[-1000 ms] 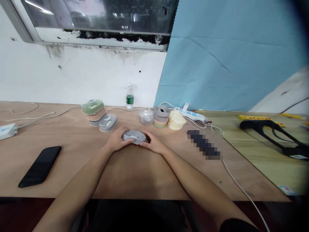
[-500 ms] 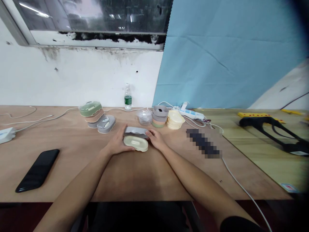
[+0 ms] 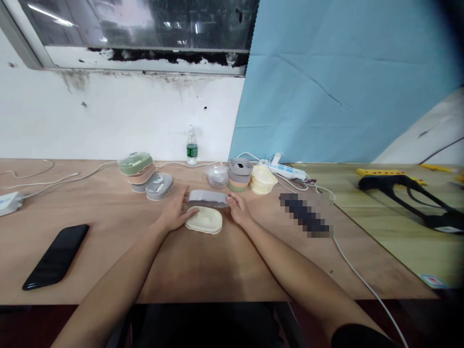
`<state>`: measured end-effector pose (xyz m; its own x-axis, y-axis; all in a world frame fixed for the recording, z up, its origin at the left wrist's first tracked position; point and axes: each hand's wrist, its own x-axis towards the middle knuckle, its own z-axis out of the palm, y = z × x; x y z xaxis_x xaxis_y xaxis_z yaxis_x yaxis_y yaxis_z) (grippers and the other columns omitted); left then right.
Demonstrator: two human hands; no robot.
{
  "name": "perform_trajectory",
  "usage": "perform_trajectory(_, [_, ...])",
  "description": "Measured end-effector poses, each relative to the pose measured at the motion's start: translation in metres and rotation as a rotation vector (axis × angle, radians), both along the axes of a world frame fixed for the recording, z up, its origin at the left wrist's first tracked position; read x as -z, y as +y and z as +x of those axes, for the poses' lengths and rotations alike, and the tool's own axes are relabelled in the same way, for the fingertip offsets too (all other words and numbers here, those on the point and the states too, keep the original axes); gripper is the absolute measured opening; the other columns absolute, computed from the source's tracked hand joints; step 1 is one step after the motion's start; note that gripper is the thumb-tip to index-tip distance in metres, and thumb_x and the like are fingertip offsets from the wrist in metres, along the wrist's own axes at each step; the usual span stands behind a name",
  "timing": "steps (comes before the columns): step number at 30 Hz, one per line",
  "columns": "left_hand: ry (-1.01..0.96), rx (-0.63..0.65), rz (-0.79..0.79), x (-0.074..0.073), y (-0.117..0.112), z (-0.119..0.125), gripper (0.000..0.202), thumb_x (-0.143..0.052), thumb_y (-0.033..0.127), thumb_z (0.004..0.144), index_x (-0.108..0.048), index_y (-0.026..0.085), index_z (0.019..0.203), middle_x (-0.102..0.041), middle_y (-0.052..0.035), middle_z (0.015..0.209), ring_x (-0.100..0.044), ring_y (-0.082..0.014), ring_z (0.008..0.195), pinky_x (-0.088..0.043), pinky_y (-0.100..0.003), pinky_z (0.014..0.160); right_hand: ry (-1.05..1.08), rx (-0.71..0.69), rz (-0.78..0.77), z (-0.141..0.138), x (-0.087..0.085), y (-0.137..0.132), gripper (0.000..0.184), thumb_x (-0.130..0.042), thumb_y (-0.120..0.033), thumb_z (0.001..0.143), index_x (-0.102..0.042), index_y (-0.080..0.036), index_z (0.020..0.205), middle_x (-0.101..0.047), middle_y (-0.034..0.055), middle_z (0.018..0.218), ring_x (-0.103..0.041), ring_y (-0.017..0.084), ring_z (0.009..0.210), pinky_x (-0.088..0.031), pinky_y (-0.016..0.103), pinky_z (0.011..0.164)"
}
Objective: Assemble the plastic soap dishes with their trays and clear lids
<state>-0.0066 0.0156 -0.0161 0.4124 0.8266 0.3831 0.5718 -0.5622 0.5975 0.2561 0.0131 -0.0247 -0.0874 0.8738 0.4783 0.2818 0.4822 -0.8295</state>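
A shallow cream plastic tray or lid (image 3: 212,221) with rounded corners lies on the table in front of me, its middle recessed. The thumb of my left hand (image 3: 174,212) rests over its left rim. The fingers of that hand are stretched out and spread, beside the left end of a grey plastic container piece (image 3: 208,197). This grey piece stands tilted just behind the cream one, its broad side towards me. My right hand (image 3: 238,209) grips its right end, thumb in front; the other fingers are partly hidden.
Behind my hands are a grey lidded box (image 3: 159,186), a stack of boxes with a green lid (image 3: 136,164), clear containers (image 3: 217,175), grey bowls (image 3: 240,166), cream pieces (image 3: 263,179) and a bottle (image 3: 192,147). A phone (image 3: 56,257) lies left; a power strip (image 3: 290,171) with cables is right.
The cream piece has dropped slightly towards me and lies flatter. My left thumb has moved from its near edge onto its top. My right hand and the grey piece's right end have shifted right.
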Motion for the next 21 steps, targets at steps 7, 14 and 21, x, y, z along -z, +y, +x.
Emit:
perform_trajectory(7, [0.009, -0.002, 0.133, -0.007, -0.002, 0.002, 0.023, -0.055, 0.031, 0.084, -0.064, 0.018, 0.101, -0.068, -0.0082, 0.095, -0.063, -0.0247, 0.088, -0.048, -0.037, 0.079, -0.111, -0.058, 0.141, -0.003, -0.002, -0.01, 0.06, -0.03, -0.064, 0.09, -0.06, -0.016, 0.109, -0.065, 0.0069, 0.087, -0.06, 0.02, 0.074, -0.047, 0.031, 0.065])
perform_trajectory(14, [-0.402, -0.106, -0.088, -0.003, -0.005, 0.013, 0.035, -0.057, 0.046, 0.084, -0.063, 0.015, 0.099, -0.069, -0.0066, 0.092, -0.064, -0.0215, 0.082, -0.051, -0.034, 0.073, -0.427, 0.047, 0.367, 0.0, -0.003, -0.007, 0.064, -0.049, -0.047, 0.089, -0.028, -0.025, 0.145, -0.053, 0.0132, 0.131, -0.062, 0.023, 0.094, -0.052, 0.041, 0.083])
perform_trajectory(21, [-0.632, -0.064, -0.301, -0.004, -0.003, 0.012, 0.038, -0.06, 0.051, 0.08, -0.061, 0.014, 0.086, -0.066, -0.0033, 0.076, -0.062, -0.0189, 0.069, -0.052, -0.032, 0.065, -0.588, -0.015, 0.41, 0.001, -0.015, -0.006, 0.049, -0.061, -0.047, 0.082, -0.054, -0.027, 0.127, -0.053, 0.0114, 0.13, -0.054, 0.027, 0.115, -0.047, 0.043, 0.094])
